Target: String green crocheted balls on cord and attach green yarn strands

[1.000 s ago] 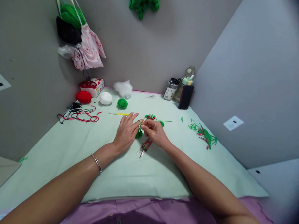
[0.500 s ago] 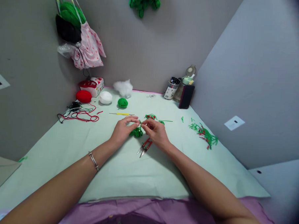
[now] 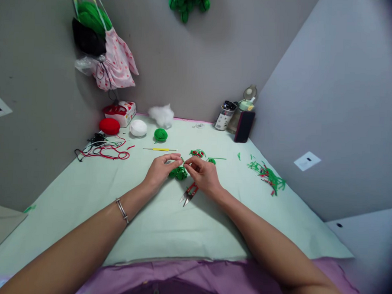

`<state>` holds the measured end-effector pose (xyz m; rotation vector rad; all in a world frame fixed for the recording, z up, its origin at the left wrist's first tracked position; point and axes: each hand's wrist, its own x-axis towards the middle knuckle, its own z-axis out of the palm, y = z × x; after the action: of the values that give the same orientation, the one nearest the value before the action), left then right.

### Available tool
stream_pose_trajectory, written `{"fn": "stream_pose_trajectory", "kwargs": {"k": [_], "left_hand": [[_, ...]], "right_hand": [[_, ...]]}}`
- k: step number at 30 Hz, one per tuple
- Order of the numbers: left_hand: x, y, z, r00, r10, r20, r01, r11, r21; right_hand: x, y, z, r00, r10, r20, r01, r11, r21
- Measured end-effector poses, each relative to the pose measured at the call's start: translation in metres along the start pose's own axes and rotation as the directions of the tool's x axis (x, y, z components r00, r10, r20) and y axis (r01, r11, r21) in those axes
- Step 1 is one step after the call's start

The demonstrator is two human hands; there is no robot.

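My left hand [image 3: 161,169] and my right hand [image 3: 201,173] meet over the middle of the table, fingertips nearly touching. Both pinch a short length of green yarn [image 3: 183,161] between thumb and forefinger. Just below the fingers lies a small green yarn piece [image 3: 178,173], partly covered by my left hand. Red-handled thread snips [image 3: 189,193] rest under my right hand, blades toward me. Beyond the hands sit a red and green yarn piece [image 3: 197,153] and a small green one [image 3: 212,161] with a straight tail. A yellow crochet hook [image 3: 160,149] lies behind my left hand.
Green, white and red yarn balls [image 3: 160,135] and white stuffing [image 3: 162,116] stand at the back left, near loose tangled cords [image 3: 105,151]. A phone [image 3: 245,127] leans by a pen cup [image 3: 224,117] at the back right. Green yarn scraps [image 3: 269,177] lie to the right.
My fingertips have shifted slightly at the green yarn, and my right hand has moved a little left. Everything else lies as before.
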<state>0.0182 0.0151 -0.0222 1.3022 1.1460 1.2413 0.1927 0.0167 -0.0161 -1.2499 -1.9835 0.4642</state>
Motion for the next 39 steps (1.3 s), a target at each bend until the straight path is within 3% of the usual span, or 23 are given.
{"fn": "stream_pose_trajectory", "kwargs": {"k": [11,23,32,39], "left_hand": [[-0.0017,0.0047,0.0017,0.997,-0.079,0.012,0.080,0.992,-0.099],[-0.0012,0.0048,0.0011,0.994,-0.100,0.034,0.103,0.990,-0.096],[-0.0003,0.0020,0.0004,0.995,-0.097,0.036,0.098,0.994,-0.046],[0.0010,0.0006,-0.0003,0.995,-0.099,0.033,0.102,0.988,-0.119]], "right_hand": [[-0.0019,-0.0036,-0.0004,0.998,-0.063,-0.005,0.062,0.985,-0.160],[-0.0022,-0.0025,0.0023,0.995,-0.099,-0.014,0.093,0.963,-0.251],[-0.0010,-0.0008,0.0005,0.997,-0.070,-0.017,0.063,0.965,-0.255],[-0.0024,-0.0022,0.0013,0.996,-0.084,-0.004,0.080,0.962,-0.260]]}}
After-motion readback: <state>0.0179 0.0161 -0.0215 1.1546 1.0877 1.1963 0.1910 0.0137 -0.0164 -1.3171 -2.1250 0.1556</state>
